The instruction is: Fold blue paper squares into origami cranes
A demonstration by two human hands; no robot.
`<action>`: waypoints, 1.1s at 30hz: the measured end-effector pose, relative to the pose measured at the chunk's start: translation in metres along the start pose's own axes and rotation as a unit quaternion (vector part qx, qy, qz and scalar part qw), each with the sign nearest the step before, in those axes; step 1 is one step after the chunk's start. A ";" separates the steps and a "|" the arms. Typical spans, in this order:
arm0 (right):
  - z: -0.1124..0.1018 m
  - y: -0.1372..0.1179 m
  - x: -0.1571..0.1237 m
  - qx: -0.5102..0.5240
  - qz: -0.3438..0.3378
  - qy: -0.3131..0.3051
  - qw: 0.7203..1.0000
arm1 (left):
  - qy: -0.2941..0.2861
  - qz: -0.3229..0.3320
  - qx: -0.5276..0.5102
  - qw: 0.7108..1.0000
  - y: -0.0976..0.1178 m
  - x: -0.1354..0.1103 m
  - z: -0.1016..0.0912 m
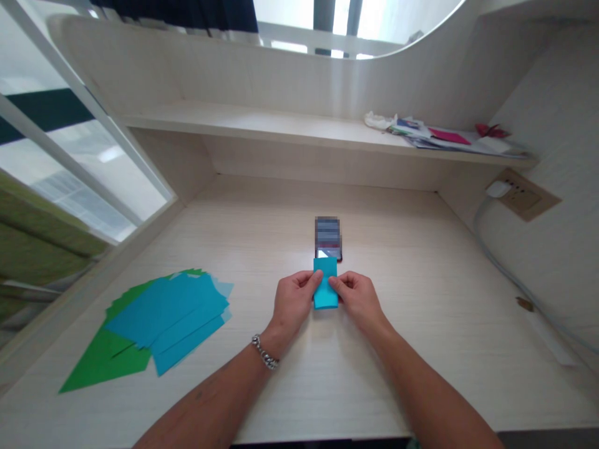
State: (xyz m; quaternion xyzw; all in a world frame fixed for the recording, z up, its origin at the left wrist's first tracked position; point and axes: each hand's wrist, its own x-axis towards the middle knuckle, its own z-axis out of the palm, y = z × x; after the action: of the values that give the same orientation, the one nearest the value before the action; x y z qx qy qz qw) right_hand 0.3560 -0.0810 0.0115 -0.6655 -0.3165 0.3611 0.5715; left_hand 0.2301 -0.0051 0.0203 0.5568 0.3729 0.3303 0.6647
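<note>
A small piece of blue paper is held near the middle of the tabletop, pinched on its left side by the left hand and on its right by the right hand. Both thumbs are laid on its front face, while most of the fingers are hidden behind the paper or curled out of sight. The lower edge of the phone is partly covered by the top of the paper; whether the two are touching cannot be told, and the blurred screen cannot be read. Both forearms are cut off by the bottom of the view. Much of the green paper at the left is concealed under a pile of blue sheets, so neither can be counted. The papers stacked on the shelf are too small to be made out, though a pink piece is distinguished among them. The held paper is matt, narrow and upright-rectangular, apparently folded, with straight edges. The loose sheets are fanned into overlapping layers with stepped edges and pointed corners. The tabletop is finished in pale, fine-streaked wood grain. A chunky, silvery chain bracelet is worn on the left wrist. At the right, a smooth pale cable is curved down from the wall socket.
</note>
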 end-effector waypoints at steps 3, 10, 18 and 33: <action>0.000 -0.001 -0.001 -0.010 0.014 -0.044 0.999 | 0.011 0.003 -0.007 1.000 -0.001 0.001 -0.001; -0.001 -0.003 -0.002 -0.037 0.017 -0.044 0.998 | 0.010 -0.004 -0.018 1.000 -0.002 0.004 -0.004; 0.002 -0.004 -0.005 -0.059 0.039 -0.079 0.994 | 0.011 -0.007 -0.025 1.000 0.000 0.005 -0.005; 0.002 -0.010 -0.010 -0.045 0.038 -0.036 0.998 | 0.004 -0.029 -0.065 0.997 0.005 0.002 -0.002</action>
State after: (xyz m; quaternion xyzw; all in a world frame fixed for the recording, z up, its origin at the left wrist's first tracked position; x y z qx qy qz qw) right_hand 0.3485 -0.0872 0.0229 -0.6886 -0.3273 0.3914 0.5153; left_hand 0.2299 -0.0015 0.0246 0.5002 0.3692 0.3370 0.7071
